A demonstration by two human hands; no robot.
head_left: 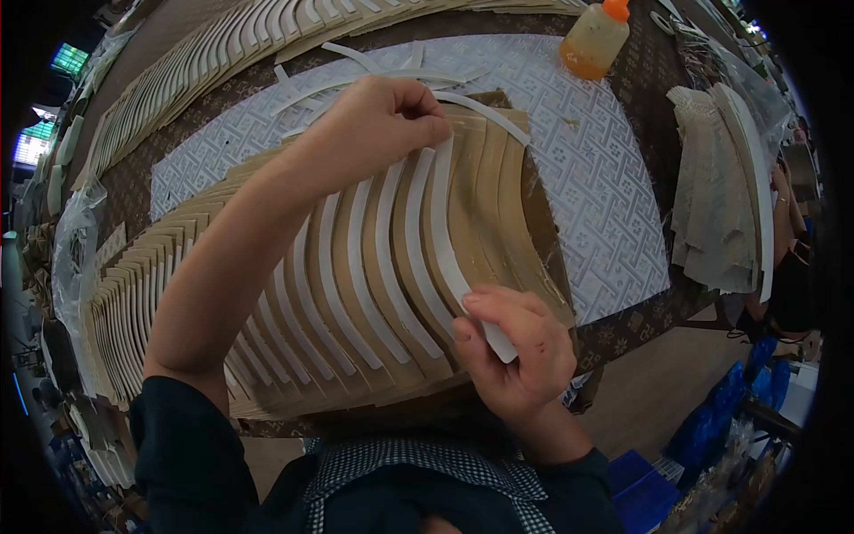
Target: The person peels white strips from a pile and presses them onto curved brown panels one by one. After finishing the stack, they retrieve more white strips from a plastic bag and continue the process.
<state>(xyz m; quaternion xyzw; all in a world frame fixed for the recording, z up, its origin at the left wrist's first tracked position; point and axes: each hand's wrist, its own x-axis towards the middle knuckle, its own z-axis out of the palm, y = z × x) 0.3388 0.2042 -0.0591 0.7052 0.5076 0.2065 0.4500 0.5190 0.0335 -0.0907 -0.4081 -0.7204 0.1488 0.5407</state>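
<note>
A fanned stack of tan curved pieces [485, 178] lies on the table, many with a white curved strip along them. One white strip [442, 222] runs between my hands over the tan pieces. At its far end my left hand [387, 120] is closed, thumb and forefinger pinching the strip's tip. My right hand [520, 347] grips the near end between thumb and fingers, with the strip's end showing below the fingertips. A loose white strip [485, 109] arches just beyond my left hand.
A glue bottle [594, 43] with an orange cap stands at the back on a patterned sheet [614, 205]. More strips [356, 58] lie behind my left hand. Another fanned row [191, 67] curves along the back left. Stacked pieces [712, 187] and a person's arm [781, 214] are at right.
</note>
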